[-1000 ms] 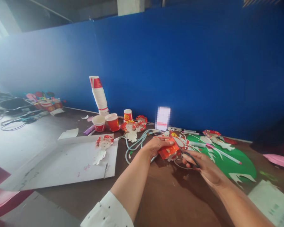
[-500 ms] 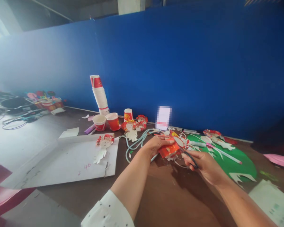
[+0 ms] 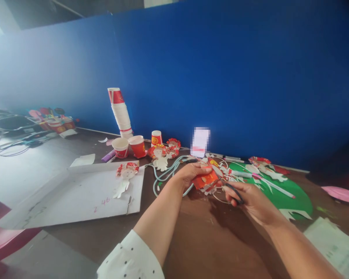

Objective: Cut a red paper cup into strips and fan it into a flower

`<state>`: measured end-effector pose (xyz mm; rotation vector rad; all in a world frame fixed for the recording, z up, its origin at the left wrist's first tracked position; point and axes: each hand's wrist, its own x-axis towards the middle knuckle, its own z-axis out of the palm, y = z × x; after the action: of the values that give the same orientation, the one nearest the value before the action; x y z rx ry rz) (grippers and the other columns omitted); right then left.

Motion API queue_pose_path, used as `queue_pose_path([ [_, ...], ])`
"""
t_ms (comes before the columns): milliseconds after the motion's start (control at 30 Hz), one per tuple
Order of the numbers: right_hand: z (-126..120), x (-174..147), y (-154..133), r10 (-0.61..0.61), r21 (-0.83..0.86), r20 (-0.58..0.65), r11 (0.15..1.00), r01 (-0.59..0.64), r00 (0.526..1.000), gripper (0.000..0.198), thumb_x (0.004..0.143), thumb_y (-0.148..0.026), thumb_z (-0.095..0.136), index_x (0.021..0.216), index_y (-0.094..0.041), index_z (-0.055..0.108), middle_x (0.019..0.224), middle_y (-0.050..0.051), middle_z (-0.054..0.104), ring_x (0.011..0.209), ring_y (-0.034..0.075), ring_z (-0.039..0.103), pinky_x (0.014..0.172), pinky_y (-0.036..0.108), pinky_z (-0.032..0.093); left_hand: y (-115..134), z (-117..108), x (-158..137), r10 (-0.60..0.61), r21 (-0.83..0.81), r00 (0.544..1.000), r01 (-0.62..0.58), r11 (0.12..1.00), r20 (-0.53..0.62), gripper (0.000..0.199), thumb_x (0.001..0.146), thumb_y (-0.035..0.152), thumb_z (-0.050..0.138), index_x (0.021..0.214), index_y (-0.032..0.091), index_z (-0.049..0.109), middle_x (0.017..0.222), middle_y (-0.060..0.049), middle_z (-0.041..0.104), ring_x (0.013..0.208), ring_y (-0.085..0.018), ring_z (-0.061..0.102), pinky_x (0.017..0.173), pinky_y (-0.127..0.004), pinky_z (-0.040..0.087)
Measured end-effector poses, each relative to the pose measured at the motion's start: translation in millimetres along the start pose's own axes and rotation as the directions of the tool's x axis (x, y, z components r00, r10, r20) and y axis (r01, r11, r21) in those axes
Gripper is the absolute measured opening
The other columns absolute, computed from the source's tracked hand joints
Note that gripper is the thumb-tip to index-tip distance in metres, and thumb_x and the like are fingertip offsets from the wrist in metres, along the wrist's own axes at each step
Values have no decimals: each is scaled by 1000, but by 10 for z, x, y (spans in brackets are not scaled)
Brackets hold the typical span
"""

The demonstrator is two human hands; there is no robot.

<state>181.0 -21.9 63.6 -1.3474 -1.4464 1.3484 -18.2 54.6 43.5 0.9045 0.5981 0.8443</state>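
Observation:
Over the brown table, my left hand pinches a red-orange piece of paper with a pale printed pattern. My right hand has its fingers through the black handles of a pair of scissors. The scissor blades lie against the right edge of the red paper; how far they part is hard to make out. White and red paper scraps sit just behind and below the held piece. Close behind my right hand is a green round sheet with a pink-and-white marker on it.
A tall stack of paper cups leans near the blue partition. Red cups stand before it. A paper figure lies on a white board at left. A pale blue cable coils beside my left wrist.
The view has shifted slightly, so the whole scene sits a little higher and further left. Both hands still hold the paper and scissors, and the scissors have turned slightly against the paper.

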Motion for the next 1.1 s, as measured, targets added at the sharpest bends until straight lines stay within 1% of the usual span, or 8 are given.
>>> queue_pose_path([
  [100,30,4,7,15,40,-40,999,-13,999,27,73,-45,71,79,-18,70,69,1,59,57,11,48,51,23,34,-53,19,46,3,-7,1000,-3,1000,5,31,62,27,81,84,9,70,79,-10,71,68,-19,67,68,-30,54],
  [267,44,-4,-12,36,33,-68,999,-33,997,29,74,-47,69,74,-18,67,68,1,59,58,11,47,51,23,32,-151,21,143,4,-20,999,-5,1000,-33,41,54,29,86,84,7,70,75,-9,71,65,-18,67,71,-31,54],
  [400,52,-2,-14,-25,-52,-61,998,22,998,33,77,-48,65,64,-17,63,63,-1,54,55,10,44,54,25,31,-155,15,155,-2,-1,998,2,1000,-56,44,51,31,87,85,7,70,76,-9,71,66,-18,67,73,-31,53],
  [500,40,18,14,-71,-111,-37,992,66,997,36,80,-48,62,62,-18,60,61,-1,51,54,10,42,54,26,31,-125,26,133,-5,3,999,5,1000,-45,45,51,31,87,85,7,71,76,-9,71,67,-18,66,75,-32,53],
  [700,-2,38,49,-94,-186,14,978,94,996,32,82,-46,60,65,-18,61,62,-1,51,54,11,43,54,27,31,-83,24,93,-5,1,1000,5,1000,-25,45,50,30,87,85,8,69,76,-8,70,69,-17,66,79,-33,52],
  [900,5,-11,-59,-92,-309,14,947,91,996,33,81,-46,60,63,-18,62,60,0,55,53,12,45,56,28,33,-57,-18,42,12,71,1000,-14,997,26,38,56,33,84,82,9,69,74,-9,70,65,-18,65,69,-32,53],
  [967,6,-26,-91,-79,-309,18,948,81,997,32,79,-46,61,65,-18,64,60,0,56,53,12,46,56,28,34,-31,-20,22,15,71,999,-18,997,39,38,56,33,84,82,10,69,75,-9,70,65,-18,65,69,-31,52],
  [1100,13,-35,-89,-60,-251,9,966,60,998,28,79,-46,63,78,-18,68,63,1,59,54,12,47,56,28,36,-6,-5,19,12,64,999,-14,998,30,38,54,31,85,82,10,69,76,-8,70,66,-16,65,73,-31,52],
])
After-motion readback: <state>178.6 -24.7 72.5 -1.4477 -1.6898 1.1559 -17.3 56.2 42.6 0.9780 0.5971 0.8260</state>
